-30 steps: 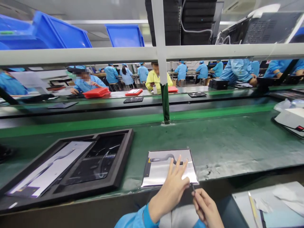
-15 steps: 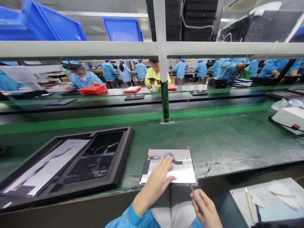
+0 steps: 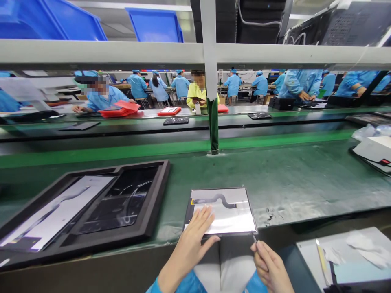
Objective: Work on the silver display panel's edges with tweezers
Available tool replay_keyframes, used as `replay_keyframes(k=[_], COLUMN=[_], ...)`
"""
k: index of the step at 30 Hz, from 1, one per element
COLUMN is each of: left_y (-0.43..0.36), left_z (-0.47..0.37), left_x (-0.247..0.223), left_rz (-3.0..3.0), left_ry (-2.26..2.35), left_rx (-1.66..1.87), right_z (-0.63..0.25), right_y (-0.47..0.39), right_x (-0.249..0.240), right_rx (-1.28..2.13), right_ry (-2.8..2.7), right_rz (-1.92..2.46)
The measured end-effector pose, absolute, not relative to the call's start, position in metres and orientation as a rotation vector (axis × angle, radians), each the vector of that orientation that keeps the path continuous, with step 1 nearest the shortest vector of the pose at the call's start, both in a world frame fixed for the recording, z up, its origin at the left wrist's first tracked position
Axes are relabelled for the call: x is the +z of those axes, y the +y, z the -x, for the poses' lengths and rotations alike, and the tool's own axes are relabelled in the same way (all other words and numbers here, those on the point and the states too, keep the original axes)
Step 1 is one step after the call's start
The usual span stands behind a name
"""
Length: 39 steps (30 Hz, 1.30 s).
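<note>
An LCD screen panel (image 3: 235, 221) lies silver back up at the front edge of the bench, with a dark curved flex cable (image 3: 220, 198) across its upper part. My left hand (image 3: 197, 232) rests flat on its lower left area, fingers stretched out and thumb apart. At the panel's lower right corner, my right hand (image 3: 269, 262) pinches a thin metal tool (image 3: 254, 238), its tip at the corner. Most of this tool is hidden by the fingers, so its exact kind does not show.
A black foam tray (image 3: 159, 191) at left holds a silver-backed panel (image 3: 65, 203) and a dark glossy one (image 3: 122, 199). A green post (image 3: 213, 126) rises behind. At lower right sits a light box top with a yellow-handled cutter (image 3: 322, 258). Co-workers sit beyond the rail.
My left hand has slid down and left, off the flex cable. My right hand has moved slightly right and up, bringing the tool tip to the panel's corner.
</note>
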<state>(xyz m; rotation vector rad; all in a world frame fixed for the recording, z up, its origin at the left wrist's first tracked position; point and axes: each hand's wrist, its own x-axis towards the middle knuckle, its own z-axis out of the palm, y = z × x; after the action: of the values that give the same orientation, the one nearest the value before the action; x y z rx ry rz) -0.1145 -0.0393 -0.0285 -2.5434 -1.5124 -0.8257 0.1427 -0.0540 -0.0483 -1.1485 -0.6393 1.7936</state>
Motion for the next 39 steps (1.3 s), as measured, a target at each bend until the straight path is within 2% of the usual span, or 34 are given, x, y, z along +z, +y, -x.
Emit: replay_keyframes(k=[17, 28, 32, 35, 39], left_y=[-0.039, -0.039, -0.031, -0.014, 0.012], left_z=[0.109, 0.110, 0.087, 0.051, 0.003], left_x=[-0.030, -0.031, -0.012, 0.011, 0.033], left_rz=[2.487, 2.474, 2.513, 2.673, 2.847], left_ry=[-1.519, -1.512, -1.476, -1.428, -1.592], left_rx=[-0.932, -0.899, -0.966, -1.180, -1.370], right_z=[-0.179, -0.191, -0.185, -0.182, -0.180], right_y=[-0.051, -0.051, -0.044, -0.037, -0.032], right_x=[-0.018, -0.002, -0.006, -0.011, -0.014], right_rx=[1.620, 1.431, 1.442, 1.440, 1.304], right_ry=[-0.475, -0.667, -0.794, -0.891, -1.015], right_rz=[1.247, 1.331, 1.332, 1.332, 1.311])
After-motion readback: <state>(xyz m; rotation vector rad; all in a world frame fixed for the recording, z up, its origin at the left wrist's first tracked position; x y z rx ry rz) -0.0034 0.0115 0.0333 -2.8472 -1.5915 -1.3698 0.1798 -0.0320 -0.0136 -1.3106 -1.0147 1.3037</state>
